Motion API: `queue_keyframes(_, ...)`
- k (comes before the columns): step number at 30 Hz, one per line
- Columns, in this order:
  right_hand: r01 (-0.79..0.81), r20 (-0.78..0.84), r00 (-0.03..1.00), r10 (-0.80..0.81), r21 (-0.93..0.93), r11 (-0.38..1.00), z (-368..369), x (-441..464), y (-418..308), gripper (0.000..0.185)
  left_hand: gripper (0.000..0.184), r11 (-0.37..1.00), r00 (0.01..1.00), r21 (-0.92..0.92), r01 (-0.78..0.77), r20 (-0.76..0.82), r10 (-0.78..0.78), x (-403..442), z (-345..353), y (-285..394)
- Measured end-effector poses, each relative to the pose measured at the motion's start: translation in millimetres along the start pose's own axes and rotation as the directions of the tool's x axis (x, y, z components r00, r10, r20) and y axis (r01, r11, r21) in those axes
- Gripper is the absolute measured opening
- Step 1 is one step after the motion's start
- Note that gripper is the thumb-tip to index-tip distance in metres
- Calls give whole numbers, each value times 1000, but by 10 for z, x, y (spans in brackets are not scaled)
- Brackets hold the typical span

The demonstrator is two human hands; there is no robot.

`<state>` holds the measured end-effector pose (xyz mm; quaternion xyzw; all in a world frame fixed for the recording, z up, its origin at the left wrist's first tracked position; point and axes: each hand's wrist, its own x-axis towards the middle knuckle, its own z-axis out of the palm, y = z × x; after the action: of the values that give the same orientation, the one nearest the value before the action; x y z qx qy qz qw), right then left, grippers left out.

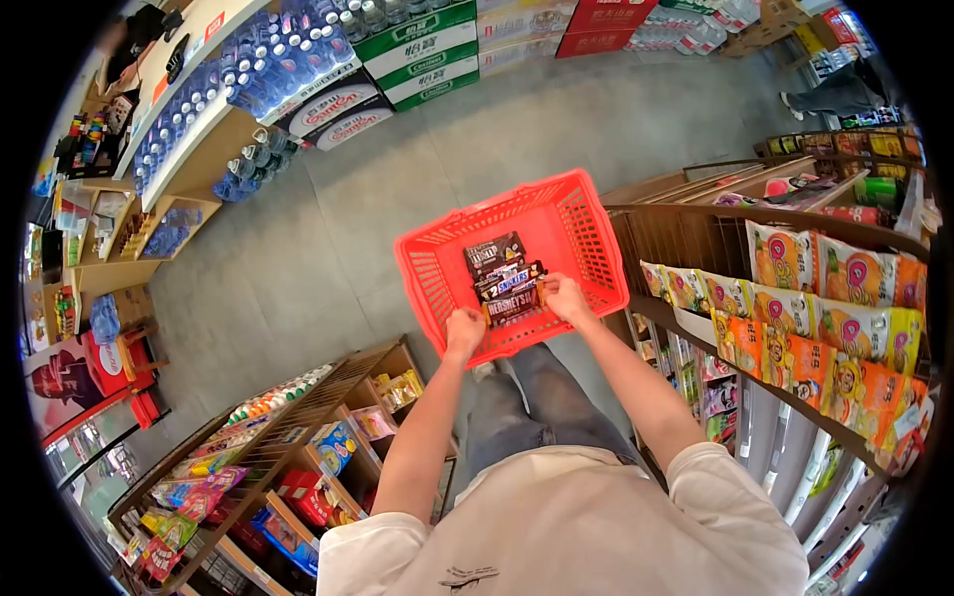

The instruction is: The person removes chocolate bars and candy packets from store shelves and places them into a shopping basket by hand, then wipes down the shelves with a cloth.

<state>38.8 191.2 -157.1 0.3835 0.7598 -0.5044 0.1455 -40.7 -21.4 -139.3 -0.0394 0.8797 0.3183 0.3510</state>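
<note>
A red plastic shopping basket sits in front of my legs, its near rim close to my wrists. Inside lie a brown M&M's pack, a Snickers pack below it, and a dark brown Hershey's chocolate pack nearest me. My left hand is closed at the left end of the Hershey's pack. At its right end, my right hand has its fingers pinched together. Both hands reach over the near side of the basket, and the fingertips are small and partly hidden.
Snack shelves stand close on both sides, with orange and white snack bags at right and colourful candy packs at left. Grey floor stretches ahead. Bottled water and stacked drink cases line the far side; another person's leg shows at upper right.
</note>
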Motion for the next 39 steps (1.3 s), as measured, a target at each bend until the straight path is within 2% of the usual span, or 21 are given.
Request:
queue_keyframes(2,-9,-66,998,11,31,999,-77,-123,-128,27,19,997,992,-44,56,112,-51,-153,-194,180)
queue_keyframes(3,-5,-91,996,13,88,996,-128,-210,-207,26,19,999,994,-37,34,109,-29,-177,-229,166)
queue_keyframes(5,16,-159,987,10,161,987,-196,-365,-298,26,19,985,987,-72,-156,22,158,-224,-263,78)
queue_keyframes(7,120,-236,968,-87,128,984,-244,-590,-392,25,19,969,973,-102,-225,26,229,-300,-337,72)
queue_keyframes(8,115,-258,964,-61,200,973,-273,-737,-451,25,19,956,965,-144,-255,29,262,-328,-356,90)
queue_keyframes(10,206,-353,930,-105,261,943,-290,-1049,-503,23,18,905,928,-258,-339,69,367,-406,-401,121)
queue_keyframes(12,209,-434,900,-49,331,920,-279,-1352,-562,23,15,858,872,-319,-403,151,466,-563,-481,286)
queue_keyframes(14,222,-479,878,-11,385,896,-320,-1738,-647,24,12,838,865,-424,-343,205,458,-854,-562,548)
queue_keyframes(15,234,-494,869,19,445,864,-312,-1888,-613,25,12,823,830,-426,-375,241,503,-946,-525,616)
queue_keyframes(17,251,-551,833,47,452,856,-374,-2320,-667,25,12,724,764,-565,-397,233,601,-1116,-486,697)
queue_keyframes(19,271,-610,790,68,446,853,-407,-2599,-583,25,14,704,692,-588,-398,312,651,-1414,-462,844)
queue_keyframes(21,284,-640,760,117,489,825,-426,-2834,-438,26,17,695,621,-614,-375,390,680,-1675,-413,911)
queue_keyframes(24,279,-663,724,192,535,798,-484,-3140,-265,27,17,702,565,-587,-402,445,695,-1899,-321,904)
queue_keyframes(30,343,-698,668,258,597,725,-523,-3578,-101,28,14,719,518,-571,-396,507,689,-2042,-133,774)
queue_keyframes(34,368,-694,677,243,606,705,-597,-3820,142,29,13,694,492,-584,-421,495,716,-2289,41,766)
queue_keyframes(36,384,-696,676,244,615,689,-673,-3953,317,31,16,724,473,-551,-415,549,689,-2416,198,745)
queue_keyframes(38,381,-690,664,288,643,665,-741,-4107,496,33,18,726,474,-550,-412,551,686,-2573,363,703)
queue_keyframes(39,410,-677,671,302,679,609,-775,-4188,586,32,18,738,448,-536,-411,586,675,-2656,437,670)
